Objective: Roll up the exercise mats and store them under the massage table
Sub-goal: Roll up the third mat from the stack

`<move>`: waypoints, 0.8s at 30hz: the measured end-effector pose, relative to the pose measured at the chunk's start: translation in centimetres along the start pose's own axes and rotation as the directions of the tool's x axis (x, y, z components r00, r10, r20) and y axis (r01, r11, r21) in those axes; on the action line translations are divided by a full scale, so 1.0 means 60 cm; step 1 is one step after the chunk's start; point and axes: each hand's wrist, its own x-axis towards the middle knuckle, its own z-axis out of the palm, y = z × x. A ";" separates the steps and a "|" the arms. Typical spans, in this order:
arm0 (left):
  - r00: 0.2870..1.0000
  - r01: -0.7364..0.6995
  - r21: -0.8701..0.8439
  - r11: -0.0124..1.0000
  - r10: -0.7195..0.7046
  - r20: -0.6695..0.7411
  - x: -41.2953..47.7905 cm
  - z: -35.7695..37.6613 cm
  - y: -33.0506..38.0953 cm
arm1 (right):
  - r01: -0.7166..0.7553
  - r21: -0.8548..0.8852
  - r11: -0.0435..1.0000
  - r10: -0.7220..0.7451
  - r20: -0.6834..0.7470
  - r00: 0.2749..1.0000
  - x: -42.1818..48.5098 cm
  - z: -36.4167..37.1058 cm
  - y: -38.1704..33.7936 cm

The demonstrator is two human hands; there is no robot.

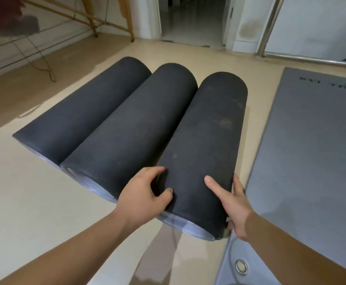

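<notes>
From the head camera I have both hands on the near end of one rolled mat (205, 130). My left hand (147, 194) is clamped on its left flank, fingers dug into the crease where it touches the middle roll (139, 124), and my right hand (231, 204) wraps its right flank, thumb on top and fingers tucked down the side. Beyond the left hand lies the far roll (85, 108), pressed against the middle one, all three lying on the floor (34, 202). Just right of my right hand a flat mat (312, 161) is not yet rolled, with a metal eyelet (241, 265) in its near corner. The wooden legs of the massage table (110, 19) stand well ahead and left of both hands. The rolls are thick, matte, dark foam cylinders with a paler spiral at the cut end, and the held one is scuffed with dust. I judge the foam springy, so I would squeeze evenly from both sides and keep the loose outer edge pinned underneath while lifting, or the roll may uncoil.
</notes>
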 end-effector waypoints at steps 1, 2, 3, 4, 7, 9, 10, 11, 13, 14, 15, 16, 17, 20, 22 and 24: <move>0.999 -0.039 0.068 0.997 0.039 0.011 0.004 -0.006 0.004 | 0.013 0.013 1.000 -0.013 -0.003 1.000 -0.001 0.016 0.001; 0.998 -0.048 0.120 0.992 0.043 0.045 0.009 -0.014 0.010 | 0.026 0.013 1.000 -0.026 -0.018 1.000 -0.001 0.033 0.001; 0.996 -0.033 0.164 0.986 0.019 0.087 0.016 -0.021 0.011 | 0.043 0.007 0.999 -0.043 -0.035 0.998 -0.001 0.050 0.003; 0.993 -0.014 0.199 0.980 -0.010 0.120 0.023 -0.029 0.011 | 0.058 -0.002 0.998 -0.058 -0.051 0.997 0.001 0.063 0.004; 0.988 -0.010 0.305 0.952 -0.038 0.151 0.030 -0.045 0.008 | 0.048 -0.050 0.998 -0.053 -0.113 0.992 0.006 0.080 0.003; 0.991 -0.077 0.367 0.927 0.033 0.127 0.026 -0.037 0.019 | 0.029 -0.071 0.997 -0.037 -0.116 0.993 0.005 0.078 0.001; 0.989 -0.115 0.385 0.916 0.070 0.130 0.022 -0.028 0.029 | 0.022 -0.070 0.997 -0.029 -0.109 0.994 0.004 0.076 0.000; 0.985 -0.135 0.399 0.907 0.081 0.151 0.019 -0.017 0.042 | 0.017 -0.062 0.998 -0.023 -0.095 0.995 0.003 0.073 -0.001; 0.979 -0.117 0.429 0.896 0.032 0.199 0.012 0.004 0.063 | -0.005 -0.005 1.000 0.005 -0.055 0.998 -0.001 0.066 -0.002; 0.980 -0.093 0.431 0.897 0.006 0.199 0.010 0.012 0.068 | -0.028 0.039 0.999 0.030 -0.029 0.999 -0.001 0.059 -0.001; 0.982 -0.075 0.429 0.900 -0.008 0.188 0.010 0.019 0.068 | -0.069 0.091 0.993 0.070 -0.003 0.998 -0.003 0.053 0.000; 0.984 -0.066 0.429 0.901 -0.012 0.178 0.010 0.022 0.065 | -0.112 0.137 0.984 0.109 0.026 0.994 -0.003 0.046 0.004; 0.985 -0.065 0.431 0.900 -0.011 0.170 0.009 0.023 0.061 | -0.153 0.166 0.974 0.146 0.054 0.988 -0.006 0.042 0.006; 0.988 -0.065 0.409 0.910 0.000 0.156 0.008 0.022 0.053 | -0.166 0.164 0.972 0.155 0.077 0.985 -0.009 0.044 0.010; 0.990 -0.072 0.377 0.923 0.021 0.139 0.008 0.020 0.055 | -0.125 0.149 0.981 0.118 0.056 0.991 -0.014 0.051 0.001; 0.990 -0.078 0.309 0.948 0.037 0.137 0.010 0.013 0.054 | -0.085 0.126 0.988 0.078 0.058 0.995 -0.019 0.056 -0.015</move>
